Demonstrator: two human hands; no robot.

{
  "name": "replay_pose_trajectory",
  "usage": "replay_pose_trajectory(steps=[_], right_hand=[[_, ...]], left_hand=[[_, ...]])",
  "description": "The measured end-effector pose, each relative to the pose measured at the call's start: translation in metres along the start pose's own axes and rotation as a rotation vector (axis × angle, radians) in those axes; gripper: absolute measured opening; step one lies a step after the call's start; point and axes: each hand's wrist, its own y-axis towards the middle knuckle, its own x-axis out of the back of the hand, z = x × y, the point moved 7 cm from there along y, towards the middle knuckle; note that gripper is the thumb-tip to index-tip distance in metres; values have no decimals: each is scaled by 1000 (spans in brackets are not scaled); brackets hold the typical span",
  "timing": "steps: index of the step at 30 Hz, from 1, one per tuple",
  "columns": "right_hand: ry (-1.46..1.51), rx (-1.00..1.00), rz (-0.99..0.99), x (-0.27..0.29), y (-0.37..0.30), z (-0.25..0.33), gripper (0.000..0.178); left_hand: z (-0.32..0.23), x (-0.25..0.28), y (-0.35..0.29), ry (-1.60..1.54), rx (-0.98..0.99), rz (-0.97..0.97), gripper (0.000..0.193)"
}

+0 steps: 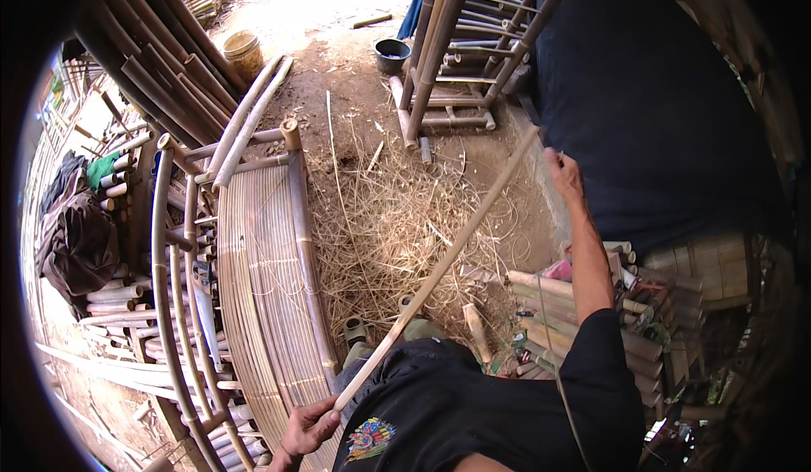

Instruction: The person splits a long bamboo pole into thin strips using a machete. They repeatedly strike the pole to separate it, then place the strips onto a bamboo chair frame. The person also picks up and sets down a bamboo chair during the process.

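Note:
A long, flat bamboo strip point(448, 267) slants across my front, rising from lower left to upper right. My left hand point(311, 430) is closed around its lower end, above the bench's near end. Close to the strip's far end, my right hand point(566, 174) is raised with its fingers curled shut. A small gap seems to separate that hand from the strip, and what its fingers hold, if anything, is hidden. A thin, bent sliver of bamboo point(551, 345) hangs across my right sleeve.
A slatted bamboo bench point(269, 261) stands at my left, with a saw point(205, 311) beside it. Curly shavings point(414, 218) cover the ground ahead. A bamboo frame point(456, 58), black basin point(391, 54) and yellowish bucket point(243, 54) stand farther off. Cut bamboo pieces point(549, 303) are stacked right.

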Motion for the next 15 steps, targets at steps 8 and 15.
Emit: replay_pose_trajectory(steps=[8,15], right_hand=[[-85,-275,143,14,-13,12,72],[-85,389,601,-99,-219,180,47]], left_hand=[[-23,19,68,198,-81,-204,25],[-118,-32,204,402,-419,-363,30]])
